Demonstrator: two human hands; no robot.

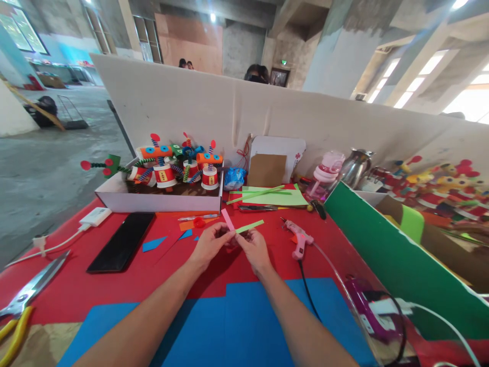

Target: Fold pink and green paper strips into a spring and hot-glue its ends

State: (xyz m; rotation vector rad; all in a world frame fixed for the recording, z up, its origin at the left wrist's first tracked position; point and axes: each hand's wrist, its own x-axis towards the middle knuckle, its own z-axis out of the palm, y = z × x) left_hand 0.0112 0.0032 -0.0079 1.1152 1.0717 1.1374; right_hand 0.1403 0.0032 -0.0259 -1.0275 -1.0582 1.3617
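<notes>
A pink paper strip [228, 219] and a light green paper strip [250, 226] meet at an angle between my two hands, above the red table covering. My left hand [212, 243] pinches the joined ends from the left, close to the pink strip. From the right, my right hand [254, 248] pinches the same joint, beside the green strip. The fingertips of both hands nearly touch and partly hide the joint. To the right of my right hand lies a pink glue gun [300, 238].
Blue sheets [244, 321] lie under my forearms. At left are a black phone [121, 242] and yellow-handled scissors [30, 295]. Behind stands a white box [162, 203] of paper-cup figures, beside green strips [260, 193]. A green-walled box [397, 255] and a purple power strip [370, 311] are at right.
</notes>
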